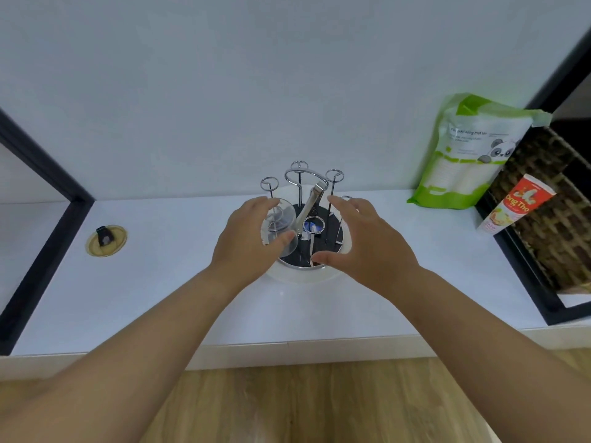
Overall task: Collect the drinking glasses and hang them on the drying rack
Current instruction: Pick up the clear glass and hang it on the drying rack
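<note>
A chrome drying rack [300, 177] with several looped prongs stands on a round dark tray [332, 233] on the white counter. My left hand [248, 241] grips a clear drinking glass [281, 220], tipped over a left prong of the rack. My right hand [364, 244] hovers over the right side of the tray, fingers spread and holding nothing. A pair of metal tongs [309, 204] leans inside the rack.
The white counter [160, 282] ends at a wall. A green and white pouch [470, 151] and a red and white tube [515, 206] stand at the right beside a woven basket [550, 225]. A round brass cover [106, 239] sits at the left. Black frames border both sides.
</note>
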A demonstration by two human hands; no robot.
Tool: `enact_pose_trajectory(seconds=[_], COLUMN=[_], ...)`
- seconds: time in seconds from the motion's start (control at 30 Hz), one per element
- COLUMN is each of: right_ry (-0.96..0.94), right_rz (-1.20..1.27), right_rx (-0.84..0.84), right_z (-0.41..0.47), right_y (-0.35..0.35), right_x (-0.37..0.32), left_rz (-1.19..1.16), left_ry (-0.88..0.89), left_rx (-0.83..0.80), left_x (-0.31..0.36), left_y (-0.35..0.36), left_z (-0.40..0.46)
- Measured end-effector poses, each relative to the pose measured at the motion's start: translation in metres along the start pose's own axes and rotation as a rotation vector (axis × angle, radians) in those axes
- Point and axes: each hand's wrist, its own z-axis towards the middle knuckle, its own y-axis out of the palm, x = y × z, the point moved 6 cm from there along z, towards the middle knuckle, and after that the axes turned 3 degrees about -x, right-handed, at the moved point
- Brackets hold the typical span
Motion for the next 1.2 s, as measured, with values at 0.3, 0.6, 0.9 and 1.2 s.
enact_pose_trajectory(seconds=[0.3, 0.6, 0.9, 1.2], right_ry=[0.083, 0.082, 0.096, 0.096], right_rz=[-0.037, -0.061, -0.056, -0.042], right_rx=[-0.088, -0.087, -0.086, -0.065], right_z=[0.016, 0.017, 0.015, 0.006], right_y=[0.014, 0.021, 0.019, 0.014], right_x=[0.013, 0.012, 0.010, 0.006], left_rz=[0.013, 0.018, 0.043, 0.081], left_ry=[0.028, 0.053, 0.046, 0.017], left_rx=[-0.003, -0.036, -0.034, -0.059], left_x=[-0.012, -0.014, -0.017, -0.013], left_y=[-0.008, -0.014, -0.013, -0.014], left_z=[0.012, 0.017, 0.018, 0.012])
